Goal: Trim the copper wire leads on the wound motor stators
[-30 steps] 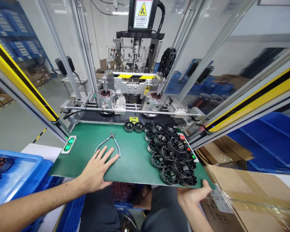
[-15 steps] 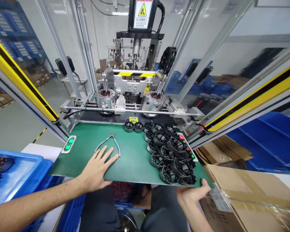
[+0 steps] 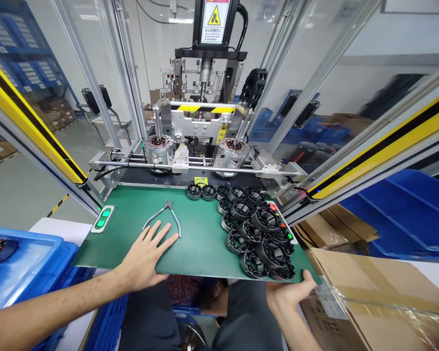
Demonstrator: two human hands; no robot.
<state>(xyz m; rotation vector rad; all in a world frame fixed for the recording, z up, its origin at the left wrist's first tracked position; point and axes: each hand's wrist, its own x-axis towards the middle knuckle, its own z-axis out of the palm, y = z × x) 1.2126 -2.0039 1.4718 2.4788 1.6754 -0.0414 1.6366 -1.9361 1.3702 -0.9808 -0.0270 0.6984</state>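
My left hand (image 3: 148,251) lies flat on the green tabletop (image 3: 201,239), fingers spread. Its fingertips reach between the open handles of a pair of cutting pliers (image 3: 168,207), whose jaws point away from me. At the front right corner, my right hand (image 3: 290,290) has its thumb on top of the table edge and its other fingers underneath, hidden from view. Beside that hand, several black ring-shaped motor stator cores (image 3: 254,229) stand in rows, some stacked. Two wound stators with copper coils (image 3: 159,142) sit in metal holders on the machine beyond the table.
A press machine (image 3: 210,63) with a warning label rises behind the table, framed by yellow-black side posts (image 3: 32,119). Green-lit buttons (image 3: 102,218) are at the left edge. Blue bins (image 3: 29,263) stand left; a cardboard box (image 3: 380,292) and more blue bins (image 3: 417,209) are right.
The whole view has shifted very slightly. Both hands, the pliers and the black rings keep their places on the table.
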